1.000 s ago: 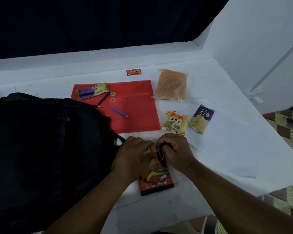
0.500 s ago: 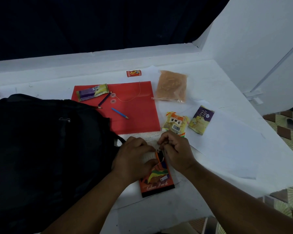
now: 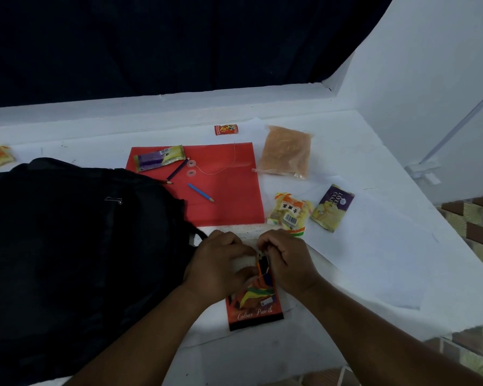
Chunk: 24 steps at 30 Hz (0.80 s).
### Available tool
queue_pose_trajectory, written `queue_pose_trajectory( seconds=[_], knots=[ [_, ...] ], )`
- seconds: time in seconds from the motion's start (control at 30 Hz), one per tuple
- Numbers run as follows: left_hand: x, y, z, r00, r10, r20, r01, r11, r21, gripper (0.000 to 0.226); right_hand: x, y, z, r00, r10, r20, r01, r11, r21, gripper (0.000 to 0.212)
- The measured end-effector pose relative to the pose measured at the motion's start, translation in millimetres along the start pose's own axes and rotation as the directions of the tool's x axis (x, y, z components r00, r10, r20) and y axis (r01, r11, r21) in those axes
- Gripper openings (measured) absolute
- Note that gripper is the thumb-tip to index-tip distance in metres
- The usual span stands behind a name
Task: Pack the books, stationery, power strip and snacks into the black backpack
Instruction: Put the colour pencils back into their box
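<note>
Both hands, left hand (image 3: 221, 264) and right hand (image 3: 286, 260), pinch the colour pencil box (image 3: 255, 305) at its top flap, apparently closing it; black backpack (image 3: 67, 260) lies just left.

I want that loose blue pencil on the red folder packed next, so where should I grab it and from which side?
Pinch the blue pencil across its middle, coming straight down from above. It lies flat on the red folder, slanting with its tip toward the near right, so thumb and finger should close across its shaft. Nothing touches it; the dark pencil lies apart, farther back.
</note>
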State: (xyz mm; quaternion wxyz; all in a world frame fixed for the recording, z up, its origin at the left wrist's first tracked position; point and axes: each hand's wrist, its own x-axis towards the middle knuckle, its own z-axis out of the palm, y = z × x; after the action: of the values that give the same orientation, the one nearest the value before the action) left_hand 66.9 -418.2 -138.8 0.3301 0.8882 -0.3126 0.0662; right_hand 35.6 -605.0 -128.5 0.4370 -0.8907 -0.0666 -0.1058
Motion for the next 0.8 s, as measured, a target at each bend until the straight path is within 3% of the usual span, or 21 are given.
queue_pose_trajectory(
  seconds=[0.1,0.27,0.3,0.37,0.43,0.47,0.63,0.73,0.8],
  knots=[
    [0.6,2.8,-3.1,1.000,-0.017,-0.005,0.017,1.000,-0.010,0.035,-0.9,-0.7,-1.1,0.999,0.009,0.034,-0.007,0.999,-0.039,0.024],
    [3.4,10.8,-13.0,0.983,-0.175,0.060,0.181,0.974,-0.133,0.032,-3.4,-6.2,-4.7,1.000,0.010,-0.014,-0.011,0.999,-0.031,0.028],
    [4.9,12.6,-16.0,0.967,-0.244,0.068,0.254,0.941,-0.223,0.025,-3.6,-8.6,-6.2,1.000,-0.014,-0.018,0.014,0.999,-0.039,0.028],
    [9.8,18.7,-26.7,0.898,-0.433,0.079,0.414,0.771,-0.484,0.019,0.1,-14.8,-8.6,0.994,-0.104,-0.020,0.103,0.994,-0.039,0.026],
    [18.4,24.8,-44.0,0.809,-0.586,0.044,0.452,0.573,-0.684,0.021,10.5,-21.3,-8.2,0.985,-0.169,-0.029,0.168,0.986,-0.022,0.022],
    [24.0,25.3,-54.0,0.780,-0.626,-0.008,0.427,0.540,-0.725,0.021,18.8,-24.2,-6.9,0.981,-0.189,-0.034,0.188,0.982,-0.015,0.023],
    [54.4,14.2,-100.0,0.778,-0.560,-0.285,0.314,0.740,-0.596,0.020,67.1,-30.9,5.0,0.979,-0.203,0.009,0.203,0.979,-0.006,0.021],
    [71.5,-3.0,-118.1,0.813,-0.398,-0.426,0.307,0.913,-0.269,0.027,94.9,-29.5,15.6,0.985,-0.161,0.067,0.164,0.986,-0.043,0.018],
    [81.4,-20.6,-124.9,0.848,-0.352,-0.396,0.358,0.932,-0.063,0.019,112.8,-28.1,25.3,0.990,-0.076,0.116,0.081,0.996,-0.041,0.015]
  ],
)
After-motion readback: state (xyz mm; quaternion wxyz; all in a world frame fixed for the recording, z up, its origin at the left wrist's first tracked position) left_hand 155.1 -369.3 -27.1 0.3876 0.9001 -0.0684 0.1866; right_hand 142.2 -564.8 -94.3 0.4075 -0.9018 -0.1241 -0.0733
